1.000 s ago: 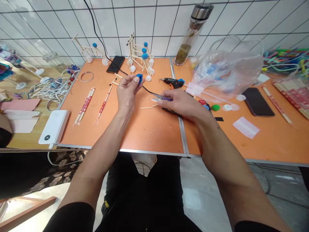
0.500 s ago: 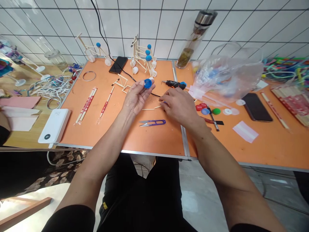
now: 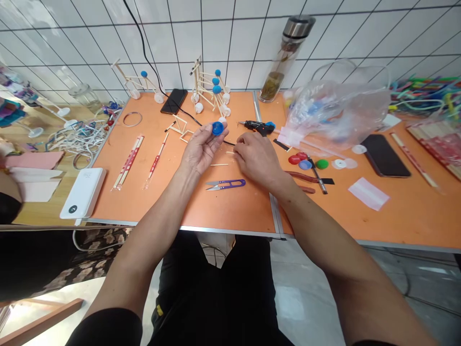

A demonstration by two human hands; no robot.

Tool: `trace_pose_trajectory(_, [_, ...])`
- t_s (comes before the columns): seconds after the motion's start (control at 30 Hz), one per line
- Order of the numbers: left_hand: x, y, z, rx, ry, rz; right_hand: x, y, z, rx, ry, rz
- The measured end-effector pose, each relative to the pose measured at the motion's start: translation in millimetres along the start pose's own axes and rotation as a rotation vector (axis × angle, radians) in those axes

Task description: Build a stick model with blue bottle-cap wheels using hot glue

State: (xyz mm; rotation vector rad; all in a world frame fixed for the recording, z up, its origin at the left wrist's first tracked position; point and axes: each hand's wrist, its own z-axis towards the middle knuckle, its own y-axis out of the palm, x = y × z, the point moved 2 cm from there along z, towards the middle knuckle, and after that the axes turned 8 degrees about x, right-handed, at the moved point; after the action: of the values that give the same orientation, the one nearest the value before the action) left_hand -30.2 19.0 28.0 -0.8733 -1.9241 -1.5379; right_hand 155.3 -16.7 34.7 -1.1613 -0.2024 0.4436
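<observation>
Steadily, a blue cap sits in the left hand while the right works low beside it.
Nearest, the metal edge bounds the tabletop; short of the open-bladed snips, orange surface gives the wrists room. The right hand bends its fingers downward, close together, by a thin stick; whether they pinch anything, I cannot tell. The left hand, palm up, pinches the blue cap between thumb and fingers, the others loosely spread; a light rim grip should hold it level. Beyond, the black cable and glue gun call for low, short moves, knuckles away from the nozzle.
</observation>
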Motion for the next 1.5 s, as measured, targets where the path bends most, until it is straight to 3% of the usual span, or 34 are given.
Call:
trace_pose_trajectory(0.13, [-1.3,0.2,0.9,-0.003,0.039,0.010,-5.3,-9.2,-2.4,0.234,0.051,0.155])
trace_pose_trajectory(0.33, [-11.6,3.8,-3.3,-0.051,0.112,0.124,-18.8,-13.5,1.7,0.310,0.163,0.192])
trace_pose_trajectory(0.5, [-17.6,6.6,-7.6,-0.106,0.219,0.203,-20.2,-17.5,4.5,0.288,0.216,0.160])
trace_pose_trajectory(0.7, [-24.6,5.5,-7.9,-0.077,0.323,0.273,-22.4,-20.7,8.1,0.210,0.269,0.153])
trace_pose_trajectory(1.1, [-30.8,5.5,-12.8,-0.075,0.500,0.362,-23.3,-21.7,6.3,0.237,0.199,0.104])
trace_pose_trajectory(1.27, [-32.9,9.3,-20.2,-0.030,0.513,0.381,-23.8,-18.5,10.2,0.249,0.244,0.128])
trace_pose_trajectory(1.37, [-31.4,10.9,-23.8,-0.040,0.530,0.393,-17.9,-14.3,14.9,0.243,0.302,0.270])
trace_pose_trajectory(1.5, [-30.6,11.0,-26.3,-0.057,0.535,0.413,-6.1,-7.8,18.0,0.249,0.403,0.713])
